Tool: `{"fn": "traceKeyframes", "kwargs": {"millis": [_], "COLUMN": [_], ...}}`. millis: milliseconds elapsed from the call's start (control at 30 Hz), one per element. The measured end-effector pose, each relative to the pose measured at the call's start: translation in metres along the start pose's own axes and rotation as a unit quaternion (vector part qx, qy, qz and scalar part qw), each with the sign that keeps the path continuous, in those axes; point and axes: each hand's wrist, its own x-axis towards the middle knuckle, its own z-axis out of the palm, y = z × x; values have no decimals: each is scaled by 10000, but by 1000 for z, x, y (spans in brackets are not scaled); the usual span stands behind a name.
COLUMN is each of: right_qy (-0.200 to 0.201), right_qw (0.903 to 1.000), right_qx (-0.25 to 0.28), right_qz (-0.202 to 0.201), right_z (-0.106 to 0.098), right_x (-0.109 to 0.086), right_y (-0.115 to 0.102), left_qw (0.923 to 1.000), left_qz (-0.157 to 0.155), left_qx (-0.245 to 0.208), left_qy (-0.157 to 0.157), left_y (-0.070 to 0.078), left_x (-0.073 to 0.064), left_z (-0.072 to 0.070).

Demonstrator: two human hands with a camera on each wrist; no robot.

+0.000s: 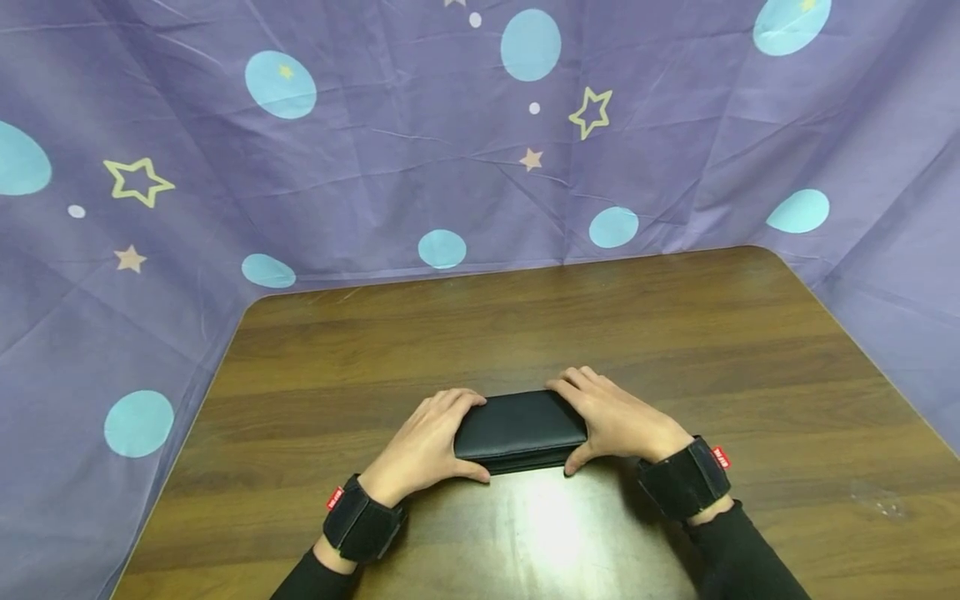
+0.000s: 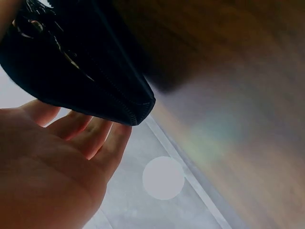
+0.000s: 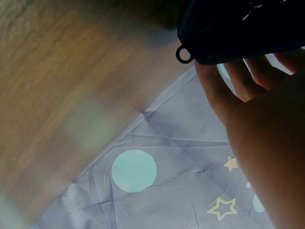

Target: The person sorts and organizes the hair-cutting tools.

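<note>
Black and smooth, a flat rectangular case (image 1: 520, 425) is gripped at its left end by the person's left hand (image 1: 423, 442) and at its right end by the right hand (image 1: 622, 418), each thumb along the near edge and the fingers at the far side. It is over the near half of the wooden table (image 1: 337, 350), roughly central, though whether its underside touches the wood is hard to tell. In the dim right wrist view a small ring (image 3: 178, 55) juts from one corner, and a star-patterned purple curtain (image 1: 375, 183) hangs behind.

Head camera looks down; close wrist views share the case (image 1: 517, 425).
</note>
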Motion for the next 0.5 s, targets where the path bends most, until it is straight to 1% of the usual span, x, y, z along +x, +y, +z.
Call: {"fn": "traceKeyframes", "kwargs": {"millis": [200,500], "right_qy": [-191,-242], "right_qw": [9996,9994], "right_qx": [121,138], "right_qz": [139,198], "right_z": [4,3], "right_x": [0,-1], "right_y": [-1,0], "left_qw": [9999,9997], "left_qz": [10,-29], "left_qx": [91,151], "left_qy": [-86,-180], "left_y": [-1,2], "left_x": [-1,0], "left_z": [2,-1]}}
